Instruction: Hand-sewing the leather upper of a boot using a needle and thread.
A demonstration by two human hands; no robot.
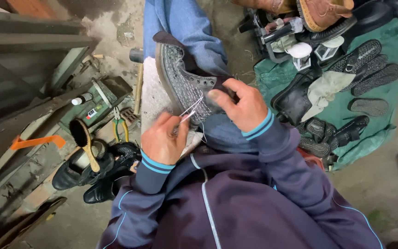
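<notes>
Two hands stitching a grey shoe

Left of the shoe (pixel 183 80), the left hand (pixel 162 140) pinches white thread (pixel 190 109). On the lap, the shoe looks stiff-soled and light, best held at the upper. Right of it, the right hand (pixel 242 106) grips its side.

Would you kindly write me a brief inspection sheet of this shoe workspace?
Surface: pale pad on the lap, under the shoe.
Job's things: grey woven shoe, sole edge up; white thread.
Clutter: brush on black shoes; pliers; insoles on green cloth.
Hands: left hand pinches the thread; right hand steadies the shoe.
Cables: nothing seen.
Surroundings: dirt floor, wooden planks.
</notes>
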